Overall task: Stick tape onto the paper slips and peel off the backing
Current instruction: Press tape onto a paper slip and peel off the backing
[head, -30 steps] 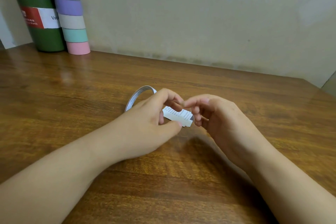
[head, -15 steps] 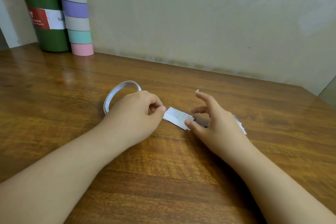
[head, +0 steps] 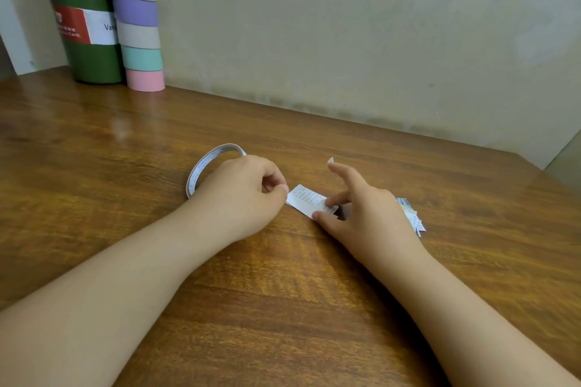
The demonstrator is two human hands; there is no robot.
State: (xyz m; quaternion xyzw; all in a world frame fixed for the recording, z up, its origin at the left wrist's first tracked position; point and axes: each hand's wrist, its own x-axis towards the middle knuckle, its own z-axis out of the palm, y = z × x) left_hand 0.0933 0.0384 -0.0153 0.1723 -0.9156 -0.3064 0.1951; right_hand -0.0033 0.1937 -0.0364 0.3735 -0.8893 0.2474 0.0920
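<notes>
A small white printed paper slip lies flat on the wooden table. My left hand sits at the slip's left end with its fingers curled, thumb and forefinger pinched together at the slip's edge. It holds a thin white tape roll, whose ring sticks out behind the hand. My right hand presses the slip's right end down with thumb and a fingertip, while its forefinger is raised and straight. Any tape strip between the left fingers is too small to make out.
A small pile of more paper slips lies on the table, partly hidden behind my right hand. At the far left against the wall stand a green bottle and a stack of pastel tape rolls.
Both hands came down from holding the slip in the air. The slip now lies flat on the table, the right hand presses it instead of pinching, and the left hand sits at its left end.
</notes>
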